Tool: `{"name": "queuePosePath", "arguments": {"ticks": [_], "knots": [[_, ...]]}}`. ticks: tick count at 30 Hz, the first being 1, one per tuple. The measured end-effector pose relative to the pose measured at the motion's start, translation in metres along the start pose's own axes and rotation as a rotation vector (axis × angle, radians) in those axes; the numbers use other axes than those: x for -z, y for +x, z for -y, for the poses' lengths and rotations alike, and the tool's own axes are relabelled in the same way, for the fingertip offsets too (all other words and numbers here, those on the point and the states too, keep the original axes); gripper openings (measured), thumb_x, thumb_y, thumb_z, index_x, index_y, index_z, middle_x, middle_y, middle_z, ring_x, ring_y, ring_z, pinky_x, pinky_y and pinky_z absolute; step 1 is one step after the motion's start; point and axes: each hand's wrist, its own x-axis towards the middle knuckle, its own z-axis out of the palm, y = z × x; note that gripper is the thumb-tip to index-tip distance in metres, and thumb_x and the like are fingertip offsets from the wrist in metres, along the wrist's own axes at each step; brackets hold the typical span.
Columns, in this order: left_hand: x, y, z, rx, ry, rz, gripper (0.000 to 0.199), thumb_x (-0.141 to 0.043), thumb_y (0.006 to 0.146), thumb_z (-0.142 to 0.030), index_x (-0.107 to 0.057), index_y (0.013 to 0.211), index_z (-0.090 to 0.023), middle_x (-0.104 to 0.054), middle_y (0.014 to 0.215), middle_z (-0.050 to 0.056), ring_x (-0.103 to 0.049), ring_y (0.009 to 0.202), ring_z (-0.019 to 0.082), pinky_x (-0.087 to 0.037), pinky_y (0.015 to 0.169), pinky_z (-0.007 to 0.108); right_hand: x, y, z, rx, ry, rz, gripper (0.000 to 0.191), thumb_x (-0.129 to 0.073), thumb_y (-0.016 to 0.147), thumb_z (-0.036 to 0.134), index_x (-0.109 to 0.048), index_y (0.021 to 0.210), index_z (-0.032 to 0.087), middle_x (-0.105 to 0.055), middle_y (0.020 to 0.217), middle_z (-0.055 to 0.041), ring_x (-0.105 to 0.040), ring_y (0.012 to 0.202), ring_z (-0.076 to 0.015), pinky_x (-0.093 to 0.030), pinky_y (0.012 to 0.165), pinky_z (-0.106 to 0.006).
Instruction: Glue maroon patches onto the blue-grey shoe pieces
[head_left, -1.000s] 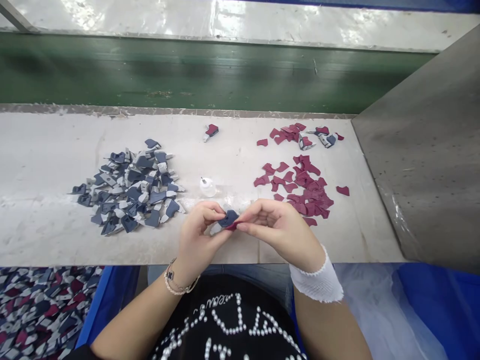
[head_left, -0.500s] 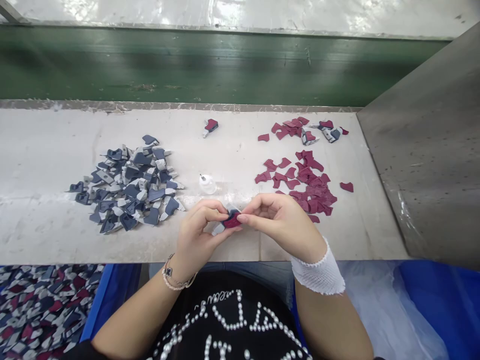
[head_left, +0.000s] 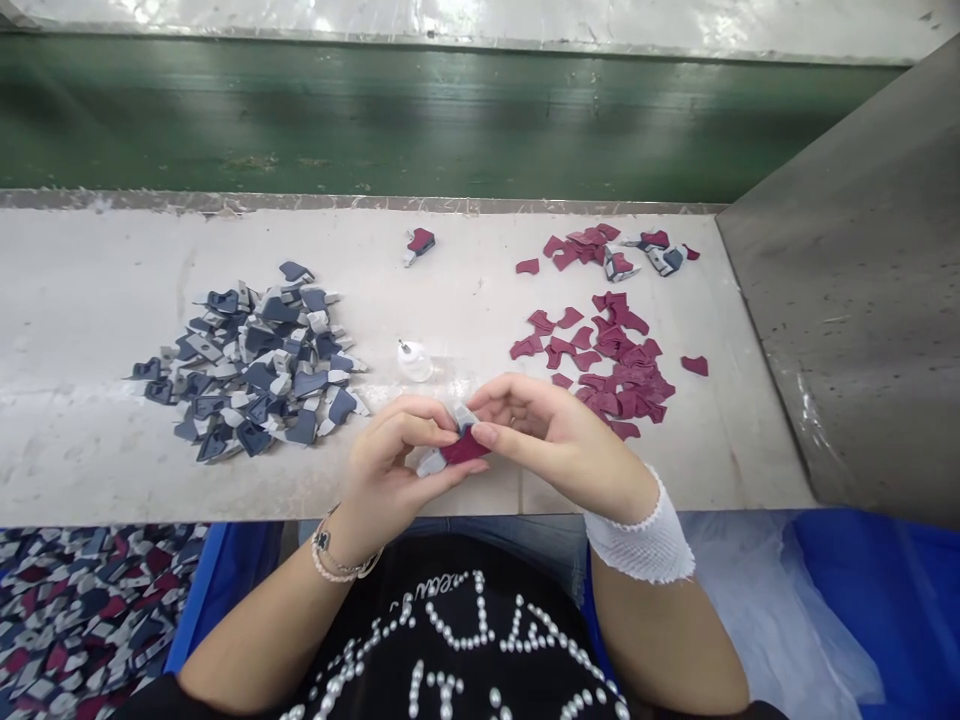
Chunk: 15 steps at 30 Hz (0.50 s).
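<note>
Between both hands, near the table's front edge, is a grey and navy part with a maroon piece [head_left: 465,447] on its face. My left hand [head_left: 401,450] grips its left side, fingers above and thumb below. My right hand [head_left: 544,435] pinches its right side, the thumb pressing on the maroon piece's upper corner. Left of my hands lies a pile of navy and grey parts [head_left: 262,365]. To the right are loose maroon pieces [head_left: 626,365]. A small white bottle with a thin tip [head_left: 415,362] stands just beyond my hands.
One assembled part [head_left: 420,243] lies at the back of the white table [head_left: 67,350]. More maroon pieces and a few assembled parts [head_left: 664,255] lie back right. A metal panel [head_left: 862,290] bounds the right side. A blue bin [head_left: 196,600] of parts is below left.
The held part has turned slightly, and more of its grey tip and maroon face shows. My right fingers have shifted around its upper end. The camera view has moved a little.
</note>
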Motion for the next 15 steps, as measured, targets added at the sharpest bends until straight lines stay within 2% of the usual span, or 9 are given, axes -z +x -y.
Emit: {"name": "queuePosePath", "arguments": {"ticks": [4,10,15], "knots": [[0.002,0.002,-0.005,-0.01,-0.033,0.006,0.034,-0.083,0.067,-0.004,-0.06,0.089,-0.016,-0.061,0.09,0.002,-0.062,0.083,0.014,-0.055,0.074,0.028,-0.003,-0.004,0.005,0.044,-0.12,0.07,0.018,-0.062,0.094,0.035,-0.064,0.098,0.017,-0.065,0.092,-0.0031,-0.061,0.083,-0.017,-0.051,0.075,-0.032],[0.003,0.005,-0.008,0.013,-0.106,0.007,0.034,-0.083,0.067,-0.003,-0.059,0.086,-0.016,-0.06,0.09,0.001,-0.061,0.084,0.013,-0.056,0.071,0.025,-0.008,-0.015,0.008,0.127,-0.239,-0.022,0.028,-0.06,0.095,0.028,-0.06,0.121,0.018,-0.068,0.095,-0.0012,-0.064,0.084,-0.0145,-0.053,0.075,-0.027],[0.002,0.005,-0.008,0.016,-0.154,0.003,0.035,-0.084,0.066,-0.004,-0.057,0.085,-0.017,-0.059,0.088,0.0,-0.061,0.082,0.01,-0.055,0.069,0.021,-0.013,-0.02,0.009,0.203,-0.387,-0.074,0.025,-0.055,0.097,0.024,-0.058,0.121,0.016,-0.068,0.089,-0.0006,-0.063,0.079,-0.0129,-0.051,0.07,-0.025]]}}
